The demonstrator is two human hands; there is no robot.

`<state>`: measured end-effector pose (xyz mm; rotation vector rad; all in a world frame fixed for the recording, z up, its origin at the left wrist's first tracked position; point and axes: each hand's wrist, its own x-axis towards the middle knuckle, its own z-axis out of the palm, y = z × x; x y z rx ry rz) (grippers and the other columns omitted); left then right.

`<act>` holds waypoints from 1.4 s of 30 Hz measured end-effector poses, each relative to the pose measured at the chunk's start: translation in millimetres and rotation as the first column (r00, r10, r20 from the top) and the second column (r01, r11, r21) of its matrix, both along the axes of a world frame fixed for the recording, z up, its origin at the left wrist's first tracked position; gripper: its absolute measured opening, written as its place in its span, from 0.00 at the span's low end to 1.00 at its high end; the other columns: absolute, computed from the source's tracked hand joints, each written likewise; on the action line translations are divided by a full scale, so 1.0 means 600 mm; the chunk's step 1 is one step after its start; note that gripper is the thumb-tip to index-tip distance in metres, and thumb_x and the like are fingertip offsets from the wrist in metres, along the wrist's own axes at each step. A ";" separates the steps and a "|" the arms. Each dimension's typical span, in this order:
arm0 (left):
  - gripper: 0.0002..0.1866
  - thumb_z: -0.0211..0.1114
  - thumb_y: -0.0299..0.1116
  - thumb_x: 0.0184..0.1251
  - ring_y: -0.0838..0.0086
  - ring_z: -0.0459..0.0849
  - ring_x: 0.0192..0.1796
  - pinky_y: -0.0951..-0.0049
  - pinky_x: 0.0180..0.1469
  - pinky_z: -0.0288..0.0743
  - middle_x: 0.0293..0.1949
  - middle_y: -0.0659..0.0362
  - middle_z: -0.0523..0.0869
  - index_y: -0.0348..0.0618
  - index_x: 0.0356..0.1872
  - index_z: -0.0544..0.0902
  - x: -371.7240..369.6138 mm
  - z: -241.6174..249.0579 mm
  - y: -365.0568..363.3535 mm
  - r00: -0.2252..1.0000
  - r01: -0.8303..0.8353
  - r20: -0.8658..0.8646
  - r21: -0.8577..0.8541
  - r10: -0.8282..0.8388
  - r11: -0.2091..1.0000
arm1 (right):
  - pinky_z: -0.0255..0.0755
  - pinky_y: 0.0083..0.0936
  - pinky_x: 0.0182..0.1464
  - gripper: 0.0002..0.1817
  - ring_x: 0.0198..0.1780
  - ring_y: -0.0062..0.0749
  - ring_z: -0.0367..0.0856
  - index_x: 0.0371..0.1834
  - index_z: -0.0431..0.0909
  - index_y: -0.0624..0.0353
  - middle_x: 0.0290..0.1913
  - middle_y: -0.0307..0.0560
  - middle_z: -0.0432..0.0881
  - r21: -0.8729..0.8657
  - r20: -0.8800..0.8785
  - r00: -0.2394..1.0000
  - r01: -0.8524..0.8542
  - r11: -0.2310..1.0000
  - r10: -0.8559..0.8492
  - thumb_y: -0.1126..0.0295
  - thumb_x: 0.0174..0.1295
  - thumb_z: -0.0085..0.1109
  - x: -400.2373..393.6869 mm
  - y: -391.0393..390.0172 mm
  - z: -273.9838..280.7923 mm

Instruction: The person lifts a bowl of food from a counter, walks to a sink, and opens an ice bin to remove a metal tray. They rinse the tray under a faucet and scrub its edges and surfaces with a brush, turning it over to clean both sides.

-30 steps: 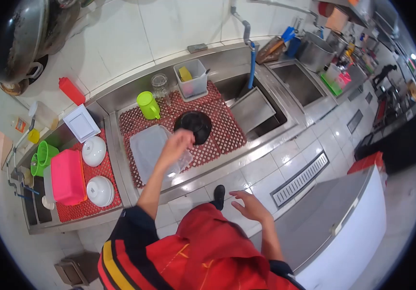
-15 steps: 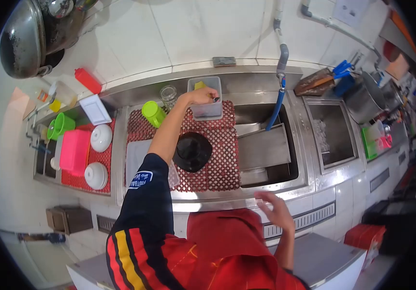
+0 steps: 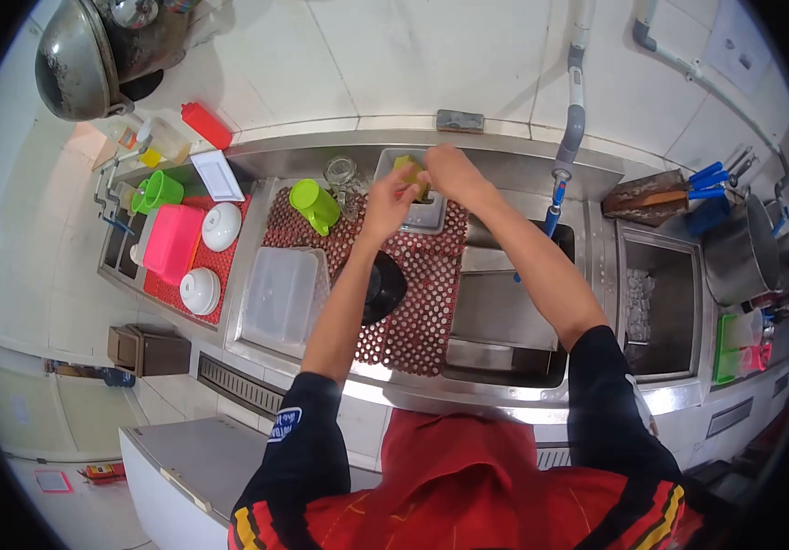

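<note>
Both of my hands meet over a clear plastic container (image 3: 427, 218) at the back of the counter. My left hand (image 3: 390, 203) is closed on a yellow sponge-like piece (image 3: 410, 170). My right hand (image 3: 454, 174) is bent down beside it, its fingers closed near the yellow piece; what they grip is hidden. A green cup (image 3: 314, 205) and a glass jar (image 3: 341, 172) stand left of the container. Below my left forearm, a black bowl (image 3: 385, 289) sits on the red perforated mat (image 3: 426, 316), partly covered by that arm.
A translucent lidded box (image 3: 281, 293) lies at the mat's left. To the right is a sink (image 3: 504, 302) with a metal tray and a blue hose (image 3: 552, 218). White bowls (image 3: 220, 226) and a pink basin (image 3: 172, 242) stand further left. A knife block (image 3: 646, 197) is at the right.
My right hand has risen from beside my body to the container and joined my left hand. The yellow piece is now up between my fingers. The view has shifted.
</note>
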<state>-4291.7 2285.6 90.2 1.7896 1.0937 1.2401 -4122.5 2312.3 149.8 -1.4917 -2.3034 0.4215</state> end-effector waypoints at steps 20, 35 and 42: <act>0.23 0.66 0.36 0.58 0.53 0.82 0.52 0.42 0.52 0.78 0.53 0.49 0.76 0.43 0.53 0.71 0.336 -0.508 -0.455 0.754 0.365 0.125 -0.896 0.645 -0.254 | 0.81 0.34 0.42 0.08 0.44 0.42 0.88 0.35 0.89 0.54 0.41 0.50 0.88 -0.110 0.501 0.849 -0.131 0.985 0.169 0.69 0.53 0.65 -0.131 0.044 0.009; 0.24 0.54 0.30 0.71 0.54 0.82 0.52 0.54 0.39 0.85 0.59 0.43 0.73 0.38 0.64 0.57 0.335 -0.415 -0.502 0.842 0.015 -0.029 -0.997 0.539 -0.076 | 0.75 0.40 0.37 0.12 0.34 0.48 0.82 0.46 0.82 0.61 0.39 0.46 0.78 -0.231 0.301 0.869 0.466 0.854 -0.393 0.76 0.59 0.62 0.208 -0.479 0.053; 0.22 0.52 0.26 0.67 0.57 0.83 0.50 0.59 0.43 0.80 0.52 0.45 0.80 0.40 0.63 0.67 0.279 -0.414 -0.500 0.889 -0.194 -0.061 -0.948 0.453 0.253 | 0.76 0.46 0.44 0.10 0.42 0.57 0.82 0.42 0.76 0.62 0.40 0.57 0.81 -0.436 0.303 0.874 0.481 0.761 -0.379 0.80 0.56 0.56 0.231 -0.541 -0.130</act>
